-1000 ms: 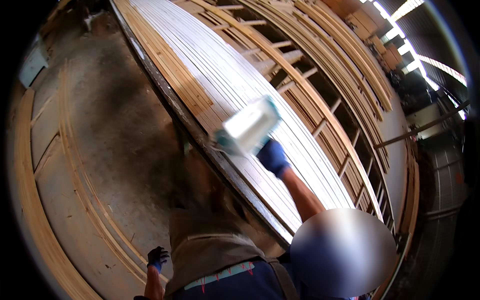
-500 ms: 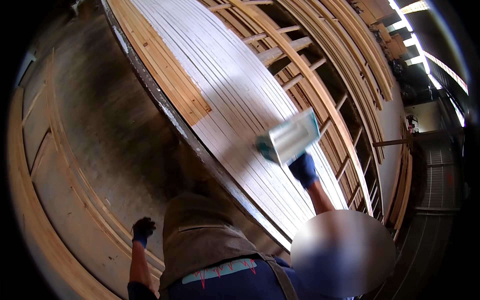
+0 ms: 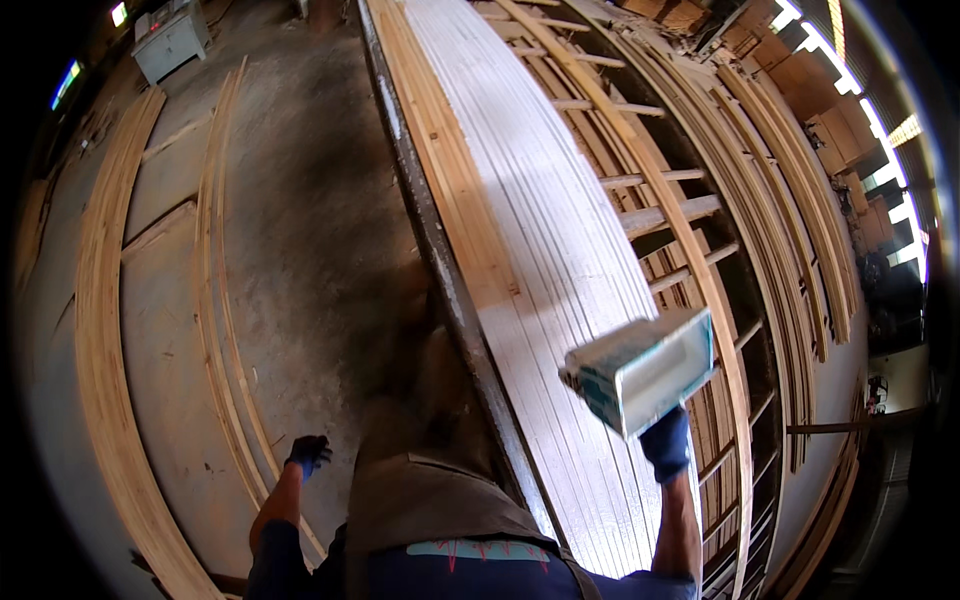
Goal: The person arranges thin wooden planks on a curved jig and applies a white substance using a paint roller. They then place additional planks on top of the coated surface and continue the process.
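Note:
My right hand [image 3: 665, 445], in a blue glove, is closed on the near side of a white and teal box-shaped container [image 3: 660, 370], tilted above the boards. Its inside looks pale, and its far lower corner is dark and ragged. Beneath it lies a long row of narrow boards coated white [image 3: 550, 210]. Along the row's left side runs a strip of bare, honey-coloured boards [image 3: 440, 130]. My left hand [image 3: 309, 454], gloved in dark blue, hangs over the floor at my left with fingers loosely apart and holds nothing.
A dark, paint-spotted beam [image 3: 440, 250] edges the boards on the left. On the right stand a wooden ladder-like rack [image 3: 690, 235] and stacked long strips [image 3: 765, 200]. Planks [image 3: 105, 330] lie on the floor at left; a grey cabinet [image 3: 170, 40] stands far left.
My view has swung left, so the boards appear farther right. The container, still in my right hand, has turned and shows more of its outer side. My left hand stays low and away from the boards.

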The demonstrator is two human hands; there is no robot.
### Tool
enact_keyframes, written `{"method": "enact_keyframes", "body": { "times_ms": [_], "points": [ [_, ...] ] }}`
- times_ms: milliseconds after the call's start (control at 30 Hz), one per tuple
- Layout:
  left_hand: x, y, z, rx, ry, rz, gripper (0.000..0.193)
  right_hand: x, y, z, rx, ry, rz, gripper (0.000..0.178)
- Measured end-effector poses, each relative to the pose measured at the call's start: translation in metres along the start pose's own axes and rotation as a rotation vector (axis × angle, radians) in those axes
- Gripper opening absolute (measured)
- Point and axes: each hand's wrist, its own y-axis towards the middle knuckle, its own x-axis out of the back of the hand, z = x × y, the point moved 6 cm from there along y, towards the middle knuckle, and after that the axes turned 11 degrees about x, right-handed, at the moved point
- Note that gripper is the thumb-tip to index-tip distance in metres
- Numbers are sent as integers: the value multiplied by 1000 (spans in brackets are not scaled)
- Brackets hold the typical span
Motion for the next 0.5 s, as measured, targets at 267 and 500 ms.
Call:
{"method": "enact_keyframes", "body": {
  "times_ms": [267, 500],
  "points": [
    [32, 20, 75, 309, -33, 54, 34, -96, -9, 40, -100, -87, 293, 14],
    [107, 91, -96, 171, -237, 138, 29, -187, 184, 97, 6, -159, 255, 15]
  ]
}}
